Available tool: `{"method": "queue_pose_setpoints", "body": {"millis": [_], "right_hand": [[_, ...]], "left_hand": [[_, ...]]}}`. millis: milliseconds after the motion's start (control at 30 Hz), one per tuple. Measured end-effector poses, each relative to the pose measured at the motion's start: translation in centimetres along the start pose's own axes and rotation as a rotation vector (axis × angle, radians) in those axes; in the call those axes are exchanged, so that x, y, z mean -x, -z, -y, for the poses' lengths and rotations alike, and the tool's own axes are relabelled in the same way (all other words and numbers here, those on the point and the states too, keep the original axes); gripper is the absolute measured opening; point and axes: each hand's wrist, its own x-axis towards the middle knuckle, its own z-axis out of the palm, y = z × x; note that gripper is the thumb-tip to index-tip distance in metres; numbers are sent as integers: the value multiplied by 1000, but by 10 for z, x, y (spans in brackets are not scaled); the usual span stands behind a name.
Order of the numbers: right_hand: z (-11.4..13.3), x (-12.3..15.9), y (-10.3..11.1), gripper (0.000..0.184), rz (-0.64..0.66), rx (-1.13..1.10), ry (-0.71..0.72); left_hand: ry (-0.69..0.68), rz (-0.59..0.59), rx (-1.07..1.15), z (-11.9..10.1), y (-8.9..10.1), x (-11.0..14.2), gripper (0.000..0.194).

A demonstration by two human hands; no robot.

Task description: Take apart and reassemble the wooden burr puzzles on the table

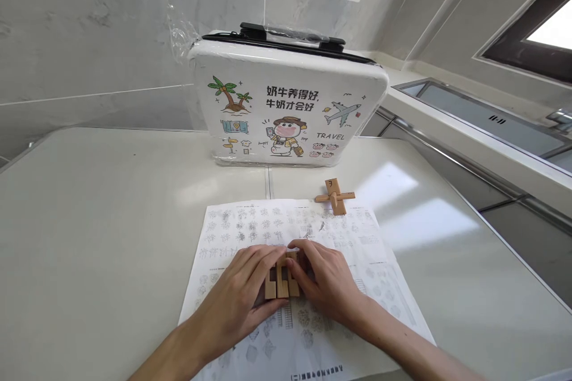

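My left hand (241, 297) and my right hand (328, 283) are both closed around a cluster of wooden puzzle bars (281, 281), which rests on a printed instruction sheet (250, 232). Three bar ends stick out toward me between my hands. The fingers of both hands press on the bars from either side and from above. Beyond the sheet's far right corner lies an assembled wooden cross piece (335, 196), out of reach of both hands.
A white suitcase-shaped box (290, 101) with cartoon travel drawings, wrapped in plastic, stands at the back of the white table (89, 220). A ledge and a metal-framed glass panel (482, 116) run along the right side. Tiled wall behind.
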Motion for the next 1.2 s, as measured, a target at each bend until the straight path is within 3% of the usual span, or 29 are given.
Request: {"method": "queue_pose_setpoints", "body": {"millis": [400,700,1033,1200], "right_hand": [[8,1,6,18,109,-226,3],[8,-1,7,27,110,-311,-23],[6,1,8,25,119,-328,-42],[8,-1,8,23,129,-323,-35]], "left_hand": [[-29,-17,-2,1,0,1,82],[16,-79,6,3,3,-1,65],[331,-403,-205,40,50,-6,63],[419,-426,-239,53,59,-6,61]]}}
